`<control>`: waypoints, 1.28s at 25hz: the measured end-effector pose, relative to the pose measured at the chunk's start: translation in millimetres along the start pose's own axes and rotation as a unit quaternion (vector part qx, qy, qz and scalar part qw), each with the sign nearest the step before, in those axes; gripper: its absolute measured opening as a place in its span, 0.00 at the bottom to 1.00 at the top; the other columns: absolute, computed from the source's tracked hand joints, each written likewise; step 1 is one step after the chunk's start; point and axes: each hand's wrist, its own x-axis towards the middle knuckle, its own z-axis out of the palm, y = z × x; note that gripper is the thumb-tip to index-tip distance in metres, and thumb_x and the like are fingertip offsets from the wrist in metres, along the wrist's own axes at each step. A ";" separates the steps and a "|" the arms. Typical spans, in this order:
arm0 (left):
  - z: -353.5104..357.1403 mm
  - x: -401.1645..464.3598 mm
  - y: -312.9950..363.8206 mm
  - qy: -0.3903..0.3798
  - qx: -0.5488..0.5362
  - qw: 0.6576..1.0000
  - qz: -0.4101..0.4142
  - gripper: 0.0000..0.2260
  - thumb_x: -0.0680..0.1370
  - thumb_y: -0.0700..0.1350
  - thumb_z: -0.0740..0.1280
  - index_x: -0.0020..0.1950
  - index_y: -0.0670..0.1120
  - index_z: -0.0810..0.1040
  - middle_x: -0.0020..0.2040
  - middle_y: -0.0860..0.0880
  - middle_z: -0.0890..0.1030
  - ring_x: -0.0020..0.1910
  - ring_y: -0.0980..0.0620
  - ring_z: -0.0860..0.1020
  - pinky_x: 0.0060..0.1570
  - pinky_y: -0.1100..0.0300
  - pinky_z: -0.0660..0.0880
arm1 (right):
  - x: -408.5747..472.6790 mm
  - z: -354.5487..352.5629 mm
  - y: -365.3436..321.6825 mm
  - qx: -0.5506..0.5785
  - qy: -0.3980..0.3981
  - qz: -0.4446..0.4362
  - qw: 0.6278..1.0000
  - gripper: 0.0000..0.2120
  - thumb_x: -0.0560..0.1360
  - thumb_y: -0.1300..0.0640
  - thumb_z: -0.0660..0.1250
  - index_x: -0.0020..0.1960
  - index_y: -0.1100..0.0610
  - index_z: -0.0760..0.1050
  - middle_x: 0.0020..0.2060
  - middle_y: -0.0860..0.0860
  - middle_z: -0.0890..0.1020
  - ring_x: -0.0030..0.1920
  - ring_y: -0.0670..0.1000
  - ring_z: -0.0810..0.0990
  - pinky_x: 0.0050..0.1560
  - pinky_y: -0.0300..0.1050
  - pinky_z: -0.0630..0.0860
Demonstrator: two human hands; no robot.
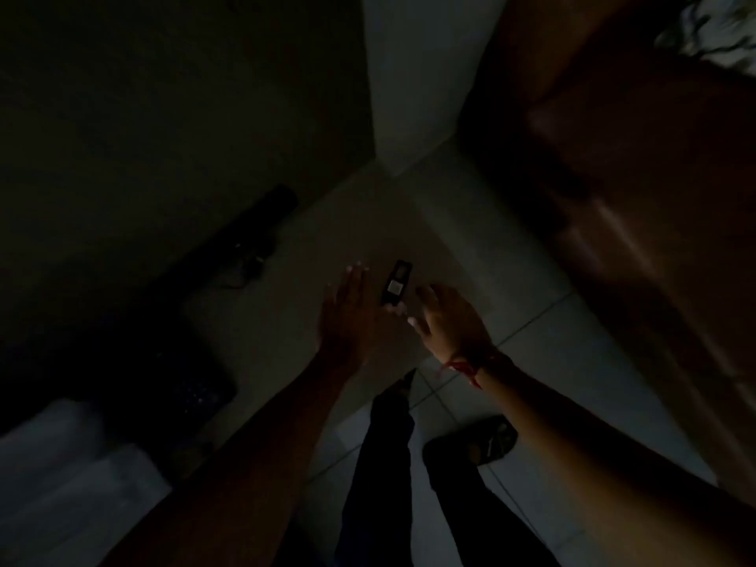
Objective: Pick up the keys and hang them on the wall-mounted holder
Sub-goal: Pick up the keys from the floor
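The scene is very dark. A small black key fob with a pale square label lies on a dull brown surface in the middle of the view. My left hand hovers flat just left of the fob, fingers spread, holding nothing. My right hand, with a red thread at its wrist, is just right of the fob with its fingers apart and curled toward the fob's near end. Whether a fingertip touches the fob is too dark to tell. No wall-mounted holder is visible.
A black cylinder-shaped object and tangled dark items lie at the left by a dark wall. A white wall corner stands behind. Brown wooden furniture fills the right. Below are my dark trouser legs, a sandalled foot and pale floor tiles.
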 end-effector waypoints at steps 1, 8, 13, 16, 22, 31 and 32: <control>10.1 -1.1 -5.1 0.007 -0.014 1.000 -0.011 0.31 0.84 0.58 0.57 0.82 0.42 0.57 0.83 0.42 0.59 0.82 0.43 0.58 0.78 0.40 0.61 | 6.3 9.6 -4.1 -0.007 0.003 -0.006 1.000 0.20 0.75 0.54 0.65 0.65 0.58 0.68 0.58 0.58 0.76 0.58 0.60 0.75 0.55 0.56 0.77; 67.5 1.9 -21.8 0.007 -0.032 0.998 -0.046 0.31 0.86 0.60 0.48 0.84 0.45 0.46 0.85 0.46 0.47 0.84 0.49 0.47 0.82 0.45 0.50 | 44.6 45.2 -7.4 -0.049 0.064 -0.081 0.993 0.20 0.69 0.64 0.69 0.61 0.58 0.75 0.63 0.57 0.77 0.68 0.62 0.71 0.64 0.59 0.73; 83.3 4.5 -15.4 0.028 -0.043 0.996 -0.079 0.31 0.86 0.59 0.50 0.83 0.44 0.48 0.85 0.46 0.49 0.84 0.49 0.49 0.82 0.45 0.52 | 57.7 48.0 -2.4 -0.086 0.043 -0.169 0.981 0.15 0.74 0.58 0.57 0.54 0.58 0.79 0.58 0.56 0.81 0.69 0.63 0.70 0.69 0.61 0.67; 87.4 4.9 -15.0 0.032 -0.030 0.996 -0.076 0.31 0.85 0.59 0.47 0.84 0.44 0.47 0.85 0.45 0.48 0.84 0.48 0.48 0.82 0.43 0.52 | 60.5 51.1 4.3 -0.107 0.007 -0.153 0.982 0.13 0.75 0.56 0.61 0.56 0.58 0.79 0.61 0.56 0.79 0.67 0.63 0.70 0.69 0.62 0.66; 66.0 3.3 -5.5 0.060 -0.025 0.995 -0.070 0.31 0.85 0.60 0.47 0.84 0.44 0.49 0.85 0.45 0.49 0.84 0.48 0.49 0.82 0.42 0.51 | 47.1 30.6 8.2 -0.048 0.018 -0.079 0.996 0.16 0.69 0.55 0.73 0.55 0.56 0.77 0.62 0.56 0.77 0.65 0.64 0.70 0.65 0.64 0.69; 35.5 -18.3 -0.3 0.058 -0.027 0.998 -0.028 0.29 0.86 0.59 0.47 0.84 0.47 0.50 0.85 0.48 0.51 0.84 0.50 0.50 0.82 0.44 0.52 | 21.2 -10.1 15.8 0.092 0.054 -0.022 0.994 0.03 0.71 0.63 0.69 0.43 0.59 0.76 0.40 0.55 0.79 0.47 0.59 0.78 0.39 0.44 0.72; 12.2 -18.5 10.3 0.069 -0.027 0.997 -0.017 0.29 0.86 0.59 0.47 0.84 0.47 0.50 0.85 0.48 0.51 0.84 0.50 0.51 0.82 0.44 0.52 | 12.3 -33.8 14.4 0.111 0.073 -0.022 0.991 0.04 0.71 0.63 0.69 0.41 0.58 0.74 0.37 0.53 0.77 0.43 0.58 0.78 0.36 0.42 0.68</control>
